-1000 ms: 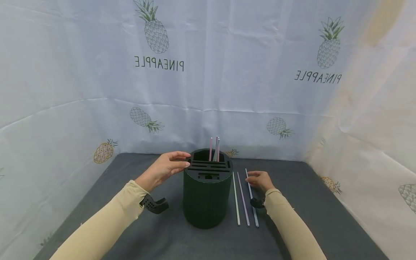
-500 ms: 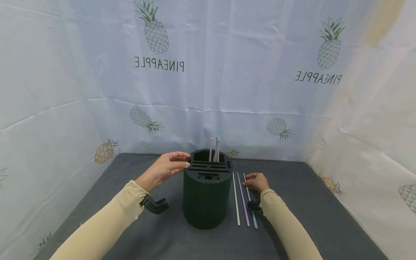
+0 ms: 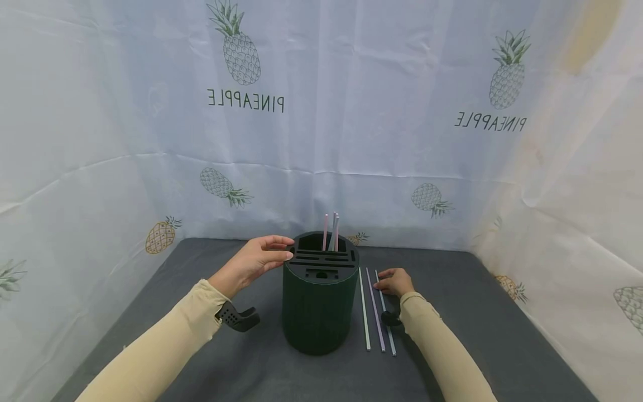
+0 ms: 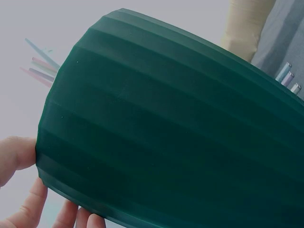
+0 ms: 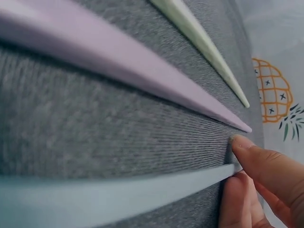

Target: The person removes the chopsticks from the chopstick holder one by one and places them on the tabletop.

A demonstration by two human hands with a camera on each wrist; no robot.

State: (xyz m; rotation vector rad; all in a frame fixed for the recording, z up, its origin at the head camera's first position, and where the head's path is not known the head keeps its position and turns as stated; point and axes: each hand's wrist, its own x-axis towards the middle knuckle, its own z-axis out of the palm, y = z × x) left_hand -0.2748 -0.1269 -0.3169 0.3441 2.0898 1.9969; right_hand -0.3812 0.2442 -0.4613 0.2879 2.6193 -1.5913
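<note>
Right now, your right hand [image 3: 395, 282] is at the far end of the pale blue, tapered chopstick [image 5: 118, 198], whose narrow tip lies between your thumb and fingers; whether they actually pinch it, I cannot tell. That chopstick is on the grey cloth-covered table [image 3: 482, 312], right of the upright dark green, fluted cylindrical holder with a black slotted top [image 3: 317, 318]. Its long axis runs away from you and slightly leftward, tapered tip toward the pale pineapple-print curtain [image 3: 321, 128], thick end toward you. To its left, nearly parallel, lie a glossy lilac tapered chopstick [image 5: 128, 62] and, closest to the holder, a greenish-white tapered chopstick [image 5: 201, 42], both tips likewise facing the curtain. Your left hand [image 3: 256, 257] rests loosely extended fingers and thumb against the left side of the holder's rim, a relaxed touch. Several slim pink and greyish sticks [image 3: 325, 231] rise steeply from the holder's wide rear compartment. You wear tan sleeves [image 3: 156, 346], with a black band [image 3: 238, 316] at each wrist.
</note>
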